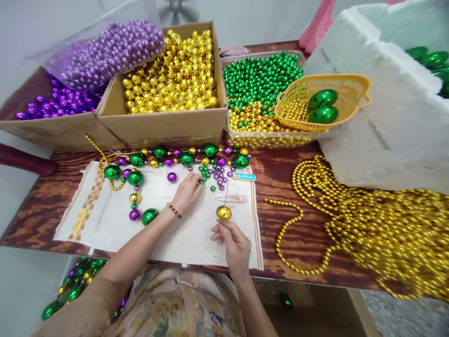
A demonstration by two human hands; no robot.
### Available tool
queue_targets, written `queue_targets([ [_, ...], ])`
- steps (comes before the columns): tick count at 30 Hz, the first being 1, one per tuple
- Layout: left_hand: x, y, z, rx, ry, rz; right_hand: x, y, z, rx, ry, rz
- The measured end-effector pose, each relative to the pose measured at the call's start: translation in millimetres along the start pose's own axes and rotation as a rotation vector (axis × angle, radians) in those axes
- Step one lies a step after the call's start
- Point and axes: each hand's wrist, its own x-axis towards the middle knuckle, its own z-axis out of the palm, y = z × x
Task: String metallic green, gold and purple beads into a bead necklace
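My left hand, with a brown bead bracelet at the wrist, reaches to the small green beads on the white cloth. Its fingertips are pinched together at one of them. In front of me, my right hand is closed just below a large gold bead. A thin needle stands up out of this bead; its lower end is hidden by the bead and fingers. Small purple beads lie beside the green ones. A strung garland of green, purple and gold beads curves round the left and back of the cloth.
Behind the cloth stand a cardboard box of gold beads, a tub of green and gold beads and a yellow basket. Snips and a blue packet lie at right. Gold bead strands cover the table's right end.
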Motion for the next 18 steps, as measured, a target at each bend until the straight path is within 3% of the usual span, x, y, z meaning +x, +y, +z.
queue_targets([
  [3,-7,8,-14.8,-0.73,0.016,-0.195,1,-3,0,-0.03,-0.015,-0.063],
  [6,-19,23,-31.8,-1.191,-0.056,-0.327,0,-7,3,-0.052,-0.062,-0.126],
  [10,-31,36,-47.0,-1.398,-0.068,-0.348,-5,-15,8,-0.094,-0.105,-0.181],
  [18,-38,40,-51.9,-1.467,-0.007,-0.376,-10,-23,13,-0.187,-0.151,-0.213],
])
